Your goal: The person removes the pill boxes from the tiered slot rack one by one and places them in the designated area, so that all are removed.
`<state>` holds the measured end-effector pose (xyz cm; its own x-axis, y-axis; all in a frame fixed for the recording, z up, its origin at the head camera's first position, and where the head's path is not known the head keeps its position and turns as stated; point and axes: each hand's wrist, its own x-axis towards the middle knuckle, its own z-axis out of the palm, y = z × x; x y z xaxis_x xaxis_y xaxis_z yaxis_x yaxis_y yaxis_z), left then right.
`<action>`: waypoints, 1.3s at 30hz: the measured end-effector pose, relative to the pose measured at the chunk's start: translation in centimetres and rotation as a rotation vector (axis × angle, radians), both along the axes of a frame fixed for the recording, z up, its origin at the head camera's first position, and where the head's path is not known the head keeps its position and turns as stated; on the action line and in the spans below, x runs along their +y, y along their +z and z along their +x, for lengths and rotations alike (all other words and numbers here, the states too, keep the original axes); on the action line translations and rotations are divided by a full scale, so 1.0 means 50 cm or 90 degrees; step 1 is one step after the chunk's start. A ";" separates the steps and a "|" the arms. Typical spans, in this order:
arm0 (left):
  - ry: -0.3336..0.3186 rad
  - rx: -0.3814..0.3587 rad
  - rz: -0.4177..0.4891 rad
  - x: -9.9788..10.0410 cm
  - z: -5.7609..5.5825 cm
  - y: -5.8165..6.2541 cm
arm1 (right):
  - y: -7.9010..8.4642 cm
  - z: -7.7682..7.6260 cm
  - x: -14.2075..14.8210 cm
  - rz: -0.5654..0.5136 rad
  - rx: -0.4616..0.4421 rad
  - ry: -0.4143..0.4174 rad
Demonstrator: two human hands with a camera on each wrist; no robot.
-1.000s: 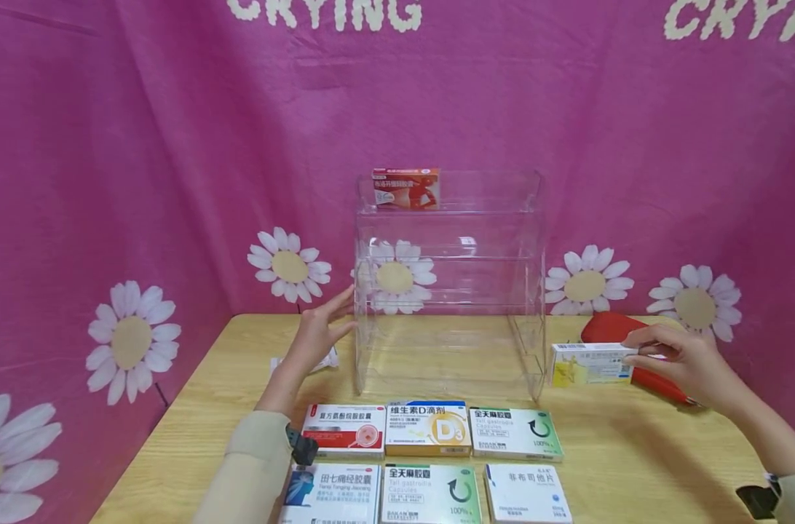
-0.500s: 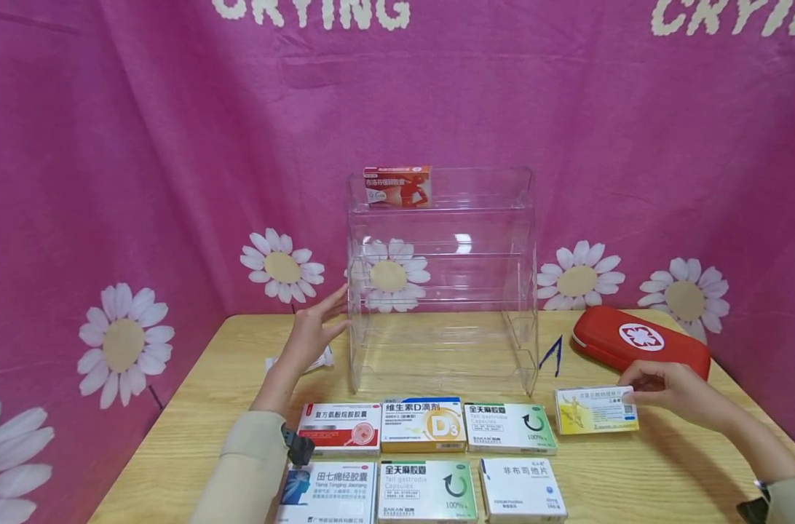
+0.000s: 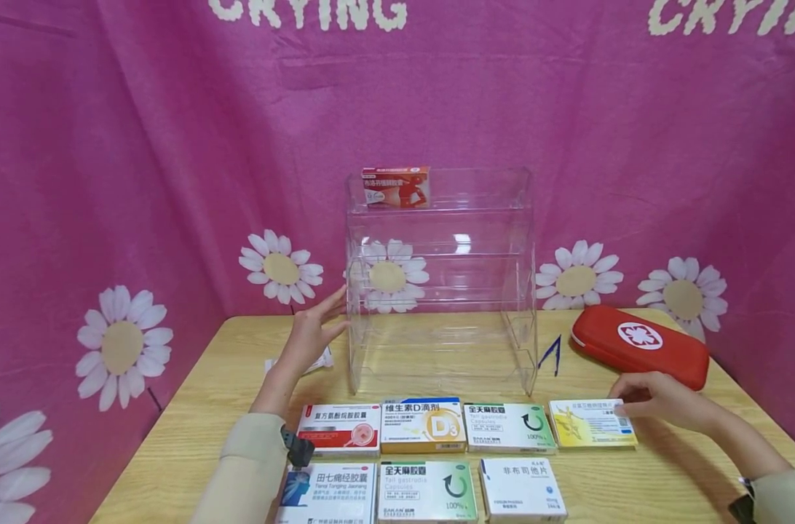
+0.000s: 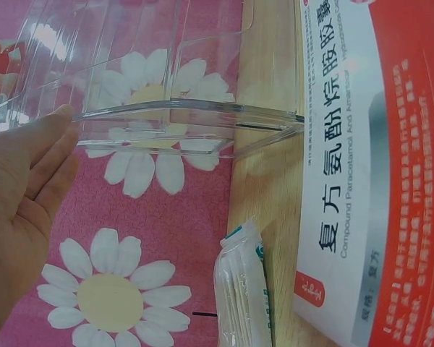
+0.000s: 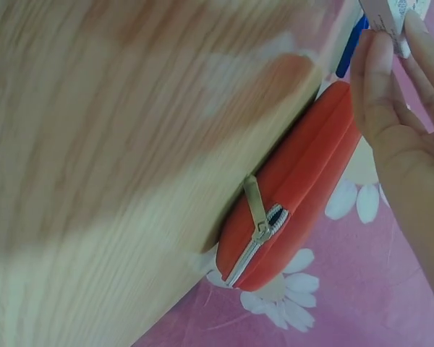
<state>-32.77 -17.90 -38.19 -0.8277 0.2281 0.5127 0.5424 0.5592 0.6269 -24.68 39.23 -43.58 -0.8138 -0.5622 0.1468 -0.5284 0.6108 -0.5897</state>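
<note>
My right hand (image 3: 662,402) pinches the right end of a yellow-and-white medicine box (image 3: 587,426), which lies at the right end of the back row of boxes. In the right wrist view, thumb and fingers close on the corner of that box (image 5: 385,18). My left hand (image 3: 309,338) touches the left side of a clear tiered display rack (image 3: 440,380) with fairly straight fingers; the left wrist view shows its fingertips at the rack's edge (image 4: 181,106). A red-orange medicine box (image 3: 396,189) stands on the rack's top tier, at the left.
Beside the yellow box are a green-and-white box (image 3: 509,428), a vitamin D box (image 3: 421,426) and a red-and-white box (image 3: 340,429). Three more boxes, one white (image 3: 523,489), form a front row. A red zip case (image 3: 640,346), blue tweezers (image 3: 551,356) and a swab packet (image 4: 242,289) lie farther back.
My right hand has brought the yellow-and-white box from in front of the red case down toward me, to the end of the back row. The left hand stays at the rack.
</note>
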 end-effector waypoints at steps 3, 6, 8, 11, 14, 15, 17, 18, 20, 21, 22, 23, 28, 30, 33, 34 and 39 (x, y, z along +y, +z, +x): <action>0.000 0.009 0.002 0.000 0.000 0.001 | -0.002 -0.005 -0.004 0.014 -0.028 0.013; 0.001 0.015 -0.001 0.000 0.001 0.001 | -0.004 -0.006 -0.006 0.027 -0.052 0.016; 0.004 0.013 -0.004 0.000 0.001 0.001 | -0.006 -0.005 -0.007 0.043 -0.057 0.010; 0.007 0.008 -0.006 -0.001 0.003 0.002 | -0.007 -0.004 -0.011 0.068 -0.049 -0.005; 0.009 0.007 -0.006 -0.003 0.004 0.002 | -0.006 -0.004 -0.014 0.081 -0.038 -0.017; 0.010 0.008 -0.005 -0.003 0.004 0.002 | -0.005 -0.003 -0.015 0.084 -0.039 -0.021; 0.011 0.010 -0.002 -0.004 0.005 0.003 | -0.004 -0.004 -0.017 0.091 -0.036 -0.029; 0.011 0.010 -0.002 -0.004 0.006 0.003 | -0.002 -0.004 -0.017 0.095 -0.035 -0.032; 0.009 0.011 -0.004 -0.004 0.006 0.003 | 0.001 -0.001 -0.019 0.103 -0.015 -0.041; 0.008 0.011 -0.006 -0.004 0.006 0.003 | 0.004 0.000 -0.021 0.104 -0.005 -0.051; 0.007 0.010 -0.007 -0.004 0.007 0.003 | 0.009 0.002 -0.024 0.104 0.014 -0.061; 0.008 0.010 -0.009 -0.004 0.007 0.002 | 0.014 0.003 -0.027 0.100 0.040 -0.073; 0.008 0.009 -0.009 -0.004 0.008 0.002 | 0.063 -0.004 -0.061 0.069 0.177 -0.124; 0.008 0.005 -0.007 -0.005 0.009 0.003 | 0.090 -0.012 -0.081 0.064 0.224 -0.133; 0.006 0.002 -0.003 -0.006 0.010 0.003 | 0.127 -0.030 -0.116 0.054 0.281 -0.144; 0.005 0.000 -0.003 -0.005 0.010 0.002 | 0.138 -0.037 -0.127 0.051 0.301 -0.146; 0.004 -0.005 -0.006 -0.004 0.010 -0.001 | 0.190 -0.082 -0.184 0.006 0.398 -0.153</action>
<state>-32.29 -18.12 -38.25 -0.8329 0.2281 0.5042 0.5343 0.5689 0.6253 -28.76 30.03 -34.10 -0.6792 -0.3801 0.6278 -0.6182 0.7574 -0.2103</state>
